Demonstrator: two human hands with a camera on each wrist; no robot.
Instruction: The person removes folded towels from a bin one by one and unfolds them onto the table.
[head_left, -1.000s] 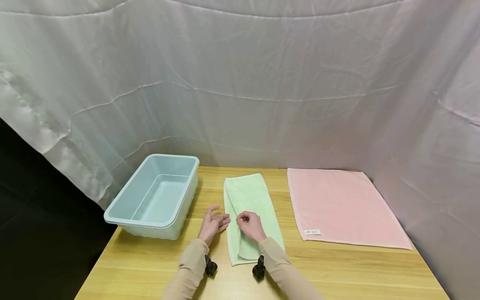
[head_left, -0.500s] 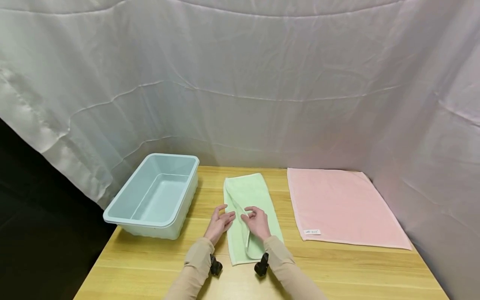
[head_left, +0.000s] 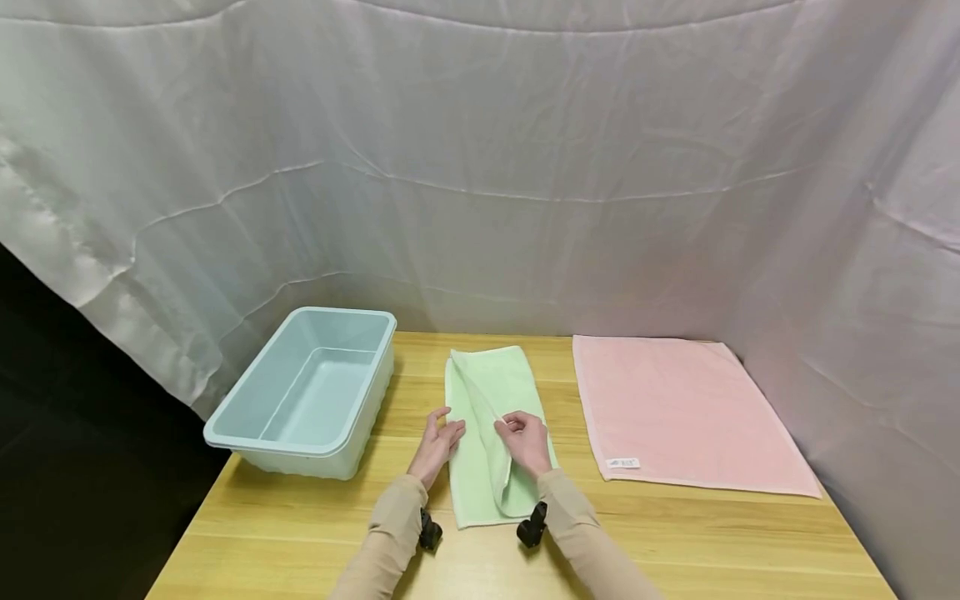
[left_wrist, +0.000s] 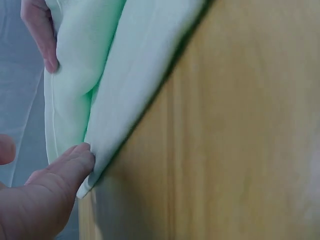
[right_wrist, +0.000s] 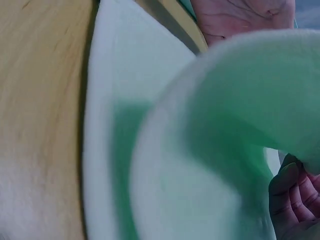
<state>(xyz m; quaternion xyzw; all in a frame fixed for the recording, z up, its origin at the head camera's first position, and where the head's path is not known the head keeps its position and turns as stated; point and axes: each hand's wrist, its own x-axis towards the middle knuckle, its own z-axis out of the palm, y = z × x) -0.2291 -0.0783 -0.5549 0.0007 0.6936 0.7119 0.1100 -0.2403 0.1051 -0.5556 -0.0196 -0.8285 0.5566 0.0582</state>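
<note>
A pale green towel (head_left: pixel 480 492) lies folded lengthwise in the middle of the table, its upper layer lifted into a loose curve. My right hand (head_left: pixel 525 442) pinches the edge of that upper layer, and in the right wrist view the raised cloth (right_wrist: pixel 190 165) arches in front of the fingers. At the towel's left side rests my left hand (head_left: pixel 437 446), its fingertips touching the lower layer. The left wrist view shows those fingers (left_wrist: pixel 75 162) extended on the cloth near its edge, with the thumb held apart.
A light blue plastic tub (head_left: pixel 360 429) stands to the left, with nothing visible inside. On the right a pink towel (head_left: pixel 690 417) lies spread flat on the wooden table (head_left: pixel 660 542). Grey curtains (head_left: pixel 525 250) hang behind and at the sides.
My right hand has moved rightward, lifting the green towel's upper layer away from the left edge. The left hand has shifted slightly right and now touches the towel's left side.
</note>
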